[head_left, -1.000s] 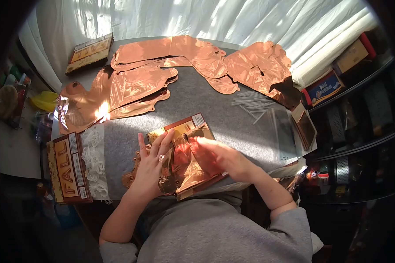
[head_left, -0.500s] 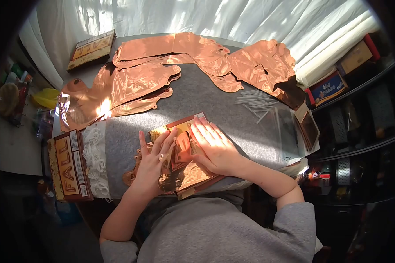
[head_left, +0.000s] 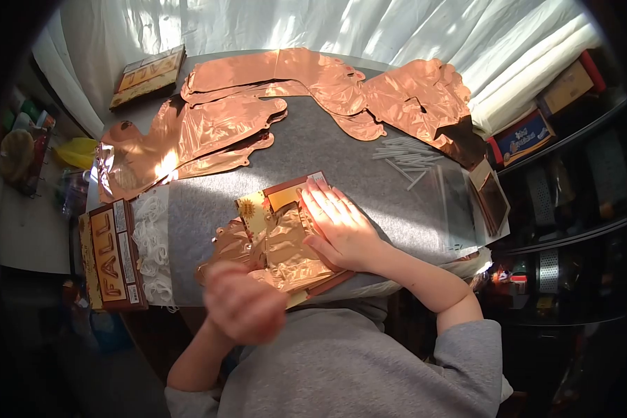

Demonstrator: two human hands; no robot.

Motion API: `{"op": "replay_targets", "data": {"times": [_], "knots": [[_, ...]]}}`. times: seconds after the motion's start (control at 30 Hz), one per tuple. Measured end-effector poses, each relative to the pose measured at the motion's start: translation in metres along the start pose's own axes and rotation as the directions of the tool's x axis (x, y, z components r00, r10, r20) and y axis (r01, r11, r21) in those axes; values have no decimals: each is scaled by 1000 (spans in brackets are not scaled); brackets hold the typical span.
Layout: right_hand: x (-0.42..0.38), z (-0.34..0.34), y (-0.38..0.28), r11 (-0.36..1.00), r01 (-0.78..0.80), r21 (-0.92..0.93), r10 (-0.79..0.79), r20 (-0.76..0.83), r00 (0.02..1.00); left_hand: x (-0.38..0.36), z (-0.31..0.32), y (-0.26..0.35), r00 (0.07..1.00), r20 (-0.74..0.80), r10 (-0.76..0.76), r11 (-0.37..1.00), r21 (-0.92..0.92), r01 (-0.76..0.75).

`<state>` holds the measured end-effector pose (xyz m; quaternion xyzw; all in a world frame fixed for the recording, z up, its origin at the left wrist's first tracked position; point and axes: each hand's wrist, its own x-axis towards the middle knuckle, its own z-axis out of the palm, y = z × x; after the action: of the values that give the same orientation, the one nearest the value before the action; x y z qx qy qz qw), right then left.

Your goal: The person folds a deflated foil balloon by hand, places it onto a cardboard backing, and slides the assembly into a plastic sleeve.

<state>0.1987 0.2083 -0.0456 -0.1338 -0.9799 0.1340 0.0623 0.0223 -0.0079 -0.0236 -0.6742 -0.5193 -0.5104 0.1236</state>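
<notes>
Left hand (head_left: 245,301) drawn back near-left, blurred, grip unclear | right hand (head_left: 340,233) flat, apparently alone steadying foil (head_left: 290,245) on package (head_left: 283,198)

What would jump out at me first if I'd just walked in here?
Probably the big, shiny copper-coloured foil shapes sprawled along the far side of the grey table. Next, the right hand lying flat beside crumpled foil near the table's front edge. Then the bold "FALL" package at the left edge, beside bundled white strings.
</notes>
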Motion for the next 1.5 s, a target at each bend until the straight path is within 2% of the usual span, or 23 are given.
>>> {"op": "replay_targets", "data": {"times": [0.07,0.17,0.33,0.43,0.5,0.57,0.63,0.7,0.77,0.87,1.0,1.07,1.13,1.17,1.2,1.23,1.27,1.3,1.33,1.4,1.43,1.47,1.5], "knots": [[1,1,0,1000,6,-1,-6,-5,1000,-17,8,20,953,256,165,954,204,-220],[0,3,1,1000,1,-11,-1,-12,1000,-47,19,20,942,329,61,949,273,-156],[-1,5,0,1000,-1,-18,0,-38,999,-42,12,20,961,278,0,953,292,-85],[-1,6,1,1000,0,-22,-1,-46,999,-37,3,24,964,250,87,943,291,-161],[-2,8,2,1000,-9,-18,8,-45,999,-35,-13,28,944,260,205,906,313,-283],[-2,8,3,1000,3,-23,-4,-40,999,-26,-44,36,950,251,188,898,349,-269],[-2,10,4,999,0,-40,-2,-37,999,-27,-81,46,979,160,129,896,404,-184],[-3,10,4,998,1,-58,-3,-34,999,-55,-106,48,986,-158,61,869,494,25],[-3,11,3,999,4,-53,-7,-60,998,-49,-129,30,917,-246,315,684,728,-39],[-4,14,3,1000,-24,1,24,-110,994,-42,-125,30,861,-373,347,654,754,63],[-6,14,4,1000,-24,12,25,-131,991,-24,-89,37,841,-377,388,745,666,-46],[-6,18,6,999,-26,-29,22,-128,992,-11,-78,42,825,-468,317,793,608,40],[-4,16,10,996,-28,-87,18,-111,994,-6,-68,32,865,-414,283,874,483,-55],[-3,17,18,977,-20,214,39,-89,995,-2,-59,30,884,-377,277,898,428,-99],[0,20,27,869,-13,495,51,-62,997,-9,-51,30,928,-310,210,909,412,-68],[8,28,35,889,56,455,19,-160,987,-13,-42,31,961,-239,140,916,399,-34],[2,31,45,890,62,453,13,-162,987,-17,-33,27,970,-183,157,915,396,-73],[-2,9,36,397,80,914,132,-143,981,-17,-24,24,977,-125,170,915,389,-109],[-6,-12,27,-278,108,955,211,-49,976,-17,-14,20,974,-117,195,914,383,-137],[-10,-43,29,-386,38,922,172,31,985,-16,4,12,970,-107,220,912,375,-165],[-9,-53,17,-247,67,967,266,1,964,-15,11,9,974,-83,210,930,324,-173],[-13,-59,23,-31,59,998,289,-48,956,-15,16,7,977,-61,204,945,273,-180],[-15,-67,23,-3,-9,1000,349,10,937,-16,14,3,985,40,169,962,211,-174]]}}
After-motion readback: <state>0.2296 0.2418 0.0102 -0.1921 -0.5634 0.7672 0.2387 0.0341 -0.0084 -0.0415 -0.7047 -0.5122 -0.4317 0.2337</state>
